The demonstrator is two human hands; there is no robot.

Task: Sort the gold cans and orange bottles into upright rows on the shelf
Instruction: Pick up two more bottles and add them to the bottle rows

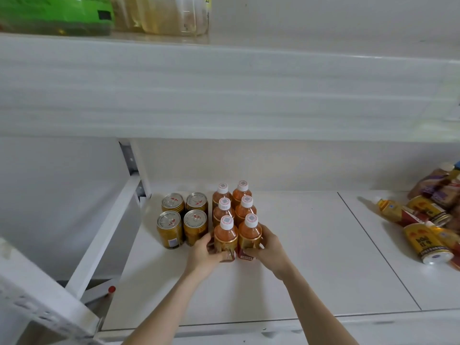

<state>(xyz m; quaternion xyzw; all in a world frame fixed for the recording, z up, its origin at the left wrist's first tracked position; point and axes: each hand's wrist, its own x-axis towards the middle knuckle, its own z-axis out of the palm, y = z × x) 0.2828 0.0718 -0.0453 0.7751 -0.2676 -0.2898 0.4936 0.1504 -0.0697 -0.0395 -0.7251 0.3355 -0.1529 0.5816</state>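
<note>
Several gold cans (183,219) stand upright in two short rows at the left of the white shelf (311,257). Right of them stand several orange bottles (234,202) with white caps, also in two rows. My left hand (205,250) grips the front left bottle (226,236) near its base. My right hand (267,247) grips the front right bottle (249,232). Both bottles stand upright on the shelf, touching each other.
A heap of lying gold cans (427,242) and bottles (392,210) sits at the shelf's far right, with snack packs (440,188) behind. An upper shelf (224,95) overhangs, carrying a green pack (57,16) and clear bottles (171,16). A white frame strut (104,235) runs at left.
</note>
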